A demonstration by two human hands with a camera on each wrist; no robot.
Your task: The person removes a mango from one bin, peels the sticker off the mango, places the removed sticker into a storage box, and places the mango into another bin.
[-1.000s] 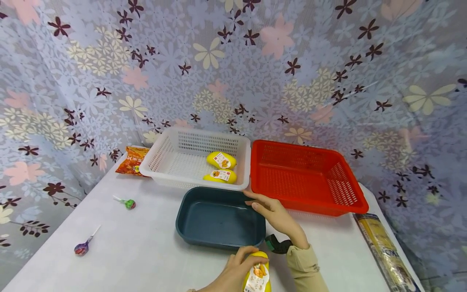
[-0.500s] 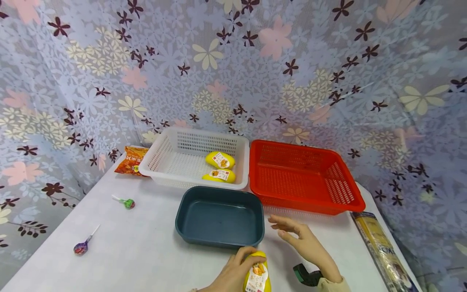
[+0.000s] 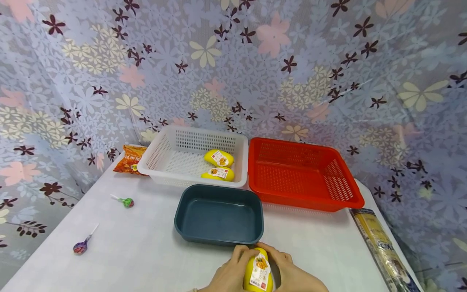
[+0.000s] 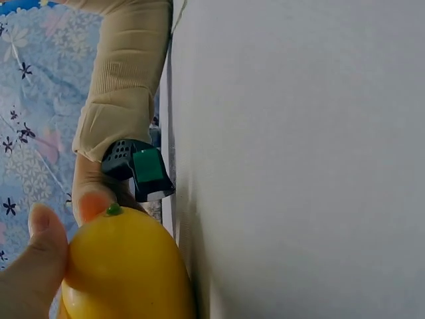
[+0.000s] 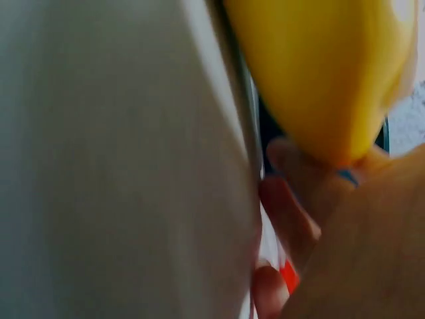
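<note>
A yellow mango (image 3: 260,271) with a white picture label is at the table's front edge in the head view. My left hand (image 3: 230,271) grips it from the left, fingers over its far end. From the right my right hand (image 3: 292,272) holds it too, fingertips around the far end. The left wrist view shows the mango (image 4: 129,266) with its green stem tip and the left thumb (image 4: 41,249) at its side. In the right wrist view, blurred right fingers (image 5: 312,186) lie against the mango's (image 5: 319,73) tip. Just beyond both hands stands a dark teal tub (image 3: 219,237).
Behind the tub are a white basket (image 3: 175,177) with two mangoes (image 3: 219,158) and a red basket (image 3: 292,202). An orange snack bag (image 3: 130,160), a green lollipop (image 3: 127,202) and a purple lollipop (image 3: 80,247) lie left. A long yellow packet (image 3: 381,247) lies at the right edge.
My right hand has left the tub's right rim, swung out right, then come down to the mango's right side. The left hand has kept its hold on the mango.
</note>
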